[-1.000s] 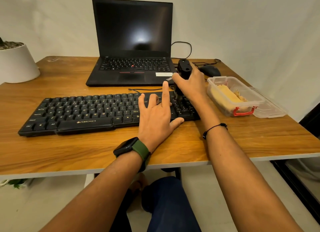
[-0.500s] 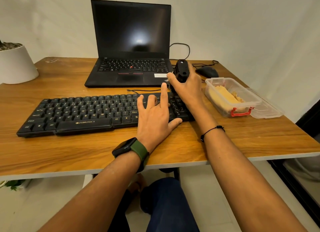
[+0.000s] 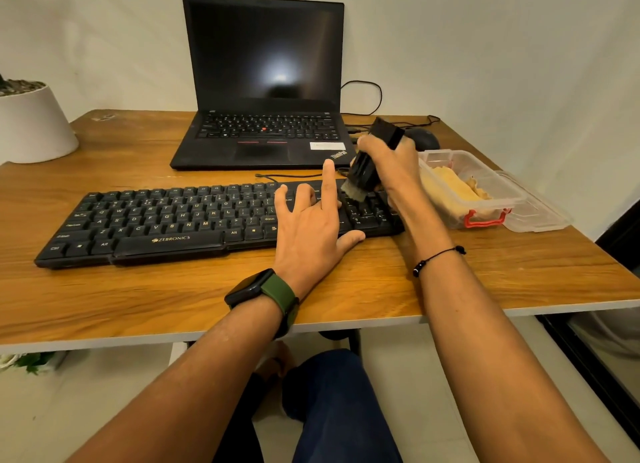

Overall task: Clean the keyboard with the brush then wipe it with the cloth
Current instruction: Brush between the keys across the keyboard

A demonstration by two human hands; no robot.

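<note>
One keyboard (image 3: 194, 220) lies along the table's (image 3: 346, 296) front edge. The left hand (image 3: 311, 227) rests on its right portion, fingers spread. The right hand's (image 3: 394, 168) grip holds one brush (image 3: 367, 164), bristles on the number pad. One cloth (image 3: 450, 185) lies in one container (image 3: 478, 216) near the right edge.

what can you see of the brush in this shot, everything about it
The brush is a chunky black block with a short tuft of pale bristles at its lower end. The right hand grips its body, fingers curled round it, with the black top sticking out above the hand. It is tilted, top leaning away to the right, bristles pointing down and left onto the far right part of the keyboard, at the number pad. The bristles seem to touch the keys. It looks like plastic.
</note>
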